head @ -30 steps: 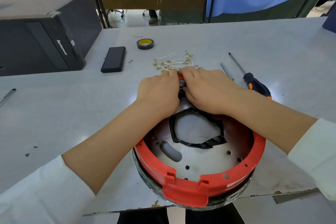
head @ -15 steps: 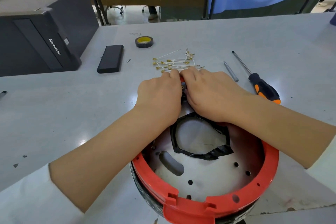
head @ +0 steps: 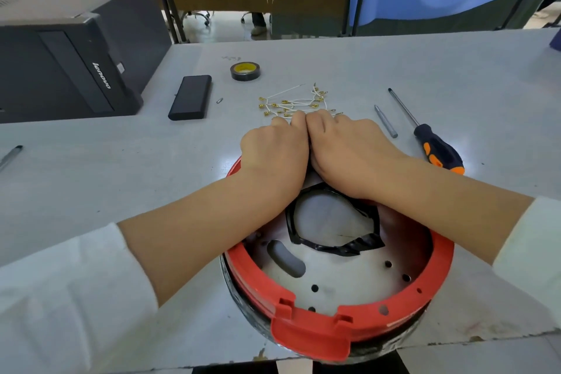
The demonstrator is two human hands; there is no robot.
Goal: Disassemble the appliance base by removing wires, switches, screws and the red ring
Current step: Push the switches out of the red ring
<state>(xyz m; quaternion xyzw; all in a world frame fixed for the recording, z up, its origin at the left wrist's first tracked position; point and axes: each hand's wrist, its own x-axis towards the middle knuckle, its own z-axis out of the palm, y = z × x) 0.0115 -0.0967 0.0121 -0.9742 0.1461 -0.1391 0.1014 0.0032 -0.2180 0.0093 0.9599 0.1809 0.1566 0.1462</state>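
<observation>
We have the wires [head: 296, 103] out and lying mid-table, but the red ring [head: 334, 320] remains on the appliance base [head: 328, 279], where our left hand [head: 274, 152] and right hand [head: 349, 150] curl together over something hidden at its far rim.

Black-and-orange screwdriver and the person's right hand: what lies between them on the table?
In the head view, a short grey metal rod lies between the screwdriver and the right hand.

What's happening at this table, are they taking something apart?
Yes. A person has both hands, left hand and right hand, pressed together at the far edge of a round appliance base, working on something hidden beneath the fingers. The red ring is still on the base. Loose wires lie on the table just beyond, and a screwdriver lies unused to the right.
</observation>
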